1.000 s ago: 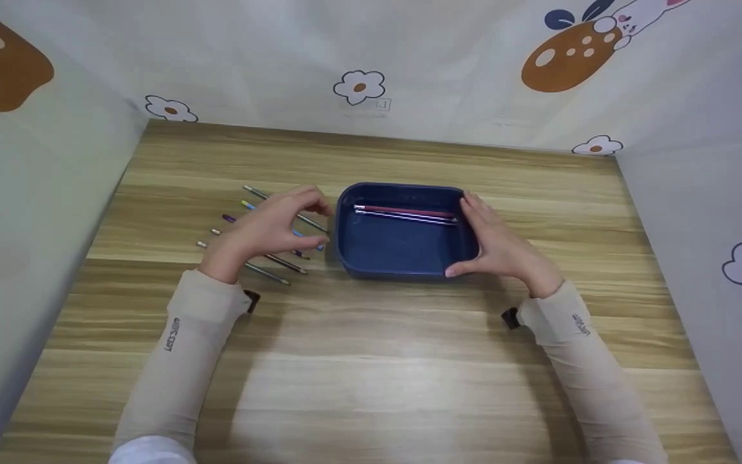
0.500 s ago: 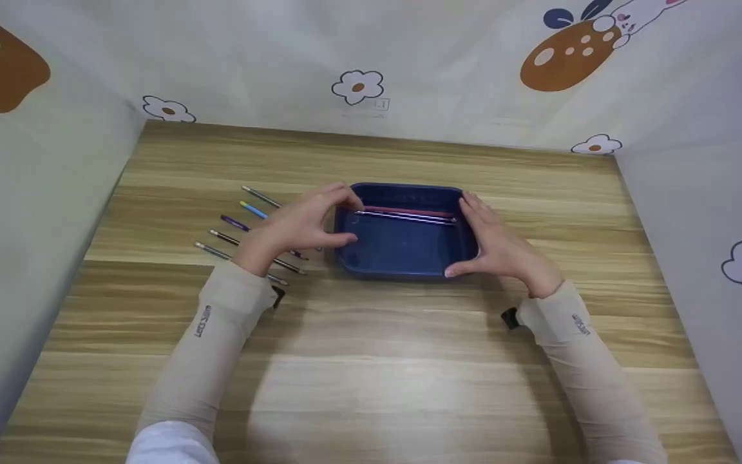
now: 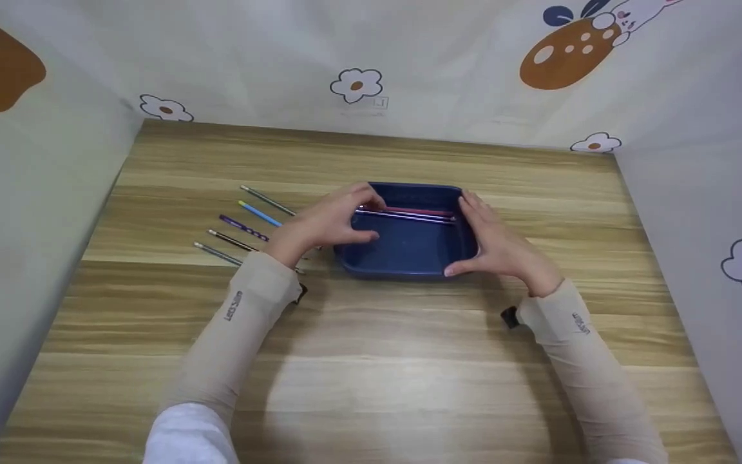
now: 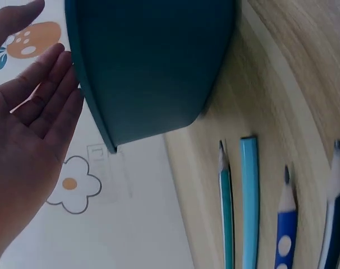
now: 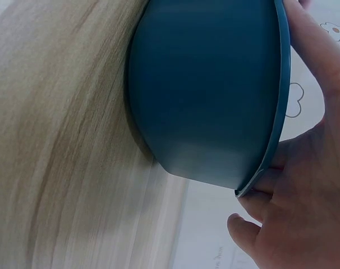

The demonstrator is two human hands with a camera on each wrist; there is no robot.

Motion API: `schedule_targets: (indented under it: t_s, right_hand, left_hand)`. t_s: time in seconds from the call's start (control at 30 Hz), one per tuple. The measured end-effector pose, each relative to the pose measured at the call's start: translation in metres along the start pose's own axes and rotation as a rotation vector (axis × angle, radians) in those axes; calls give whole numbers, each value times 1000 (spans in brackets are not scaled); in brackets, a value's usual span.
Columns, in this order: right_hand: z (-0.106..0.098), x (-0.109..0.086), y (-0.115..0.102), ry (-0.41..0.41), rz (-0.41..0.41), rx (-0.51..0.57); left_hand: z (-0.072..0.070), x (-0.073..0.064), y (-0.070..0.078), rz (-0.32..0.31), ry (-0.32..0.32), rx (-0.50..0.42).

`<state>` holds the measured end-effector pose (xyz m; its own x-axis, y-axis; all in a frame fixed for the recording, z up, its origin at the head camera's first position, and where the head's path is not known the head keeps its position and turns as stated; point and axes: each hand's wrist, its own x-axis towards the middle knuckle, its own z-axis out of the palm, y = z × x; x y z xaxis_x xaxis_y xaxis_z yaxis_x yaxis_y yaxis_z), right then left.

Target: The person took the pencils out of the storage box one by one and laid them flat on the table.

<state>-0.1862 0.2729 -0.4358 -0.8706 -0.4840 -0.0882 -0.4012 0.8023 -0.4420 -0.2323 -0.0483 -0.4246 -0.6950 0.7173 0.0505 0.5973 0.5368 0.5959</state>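
Note:
A dark blue open plastic box (image 3: 403, 251) stands mid-table, with a red pencil (image 3: 419, 211) and a shiny purple pencil (image 3: 409, 218) lying along its far inner side. My right hand (image 3: 506, 248) holds the box's right end, thumb on the near rim and fingers at the far right corner. Over the left end hovers my left hand (image 3: 329, 222), thumb and fingers apart in a loose curve, with nothing visible between them. In the left wrist view its straight fingers (image 4: 52, 89) reach past the box's rim (image 4: 91, 106).
Several pencils lie side by side left of the box, partly under my left forearm: a green one (image 3: 268, 200), a light blue one (image 3: 258, 212), a purple dotted one (image 3: 242, 227), a black one (image 3: 229, 240) and a grey-green one (image 3: 216, 252). Patterned white sheeting (image 3: 268, 77) encloses the table.
My left hand has moved right, from above the loose pencils to over the box's left end, uncovering more of those pencils. The right hand and the box have stayed put.

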Motion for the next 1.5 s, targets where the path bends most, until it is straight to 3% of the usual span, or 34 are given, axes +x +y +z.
schedule_targets:
  t_s: [0.47, 0.83, 0.97, 1.37, 1.5]
  right_hand:
    - [0, 1, 0, 3, -11, 12]
    - [-2, 1, -2, -11, 7, 1]
    - [-2, 1, -3, -9, 7, 2]
    - [1, 1, 1, 5, 1, 5]
    - [1, 1, 1, 19, -8, -9]
  left_hand:
    - [16, 30, 5, -116, -99, 122]
    - [28, 43, 4, -231, -172, 234]
    - [32, 47, 3, -265, -175, 266]
    - [42, 53, 1, -298, -105, 355]
    - [44, 52, 1, -303, -123, 346]
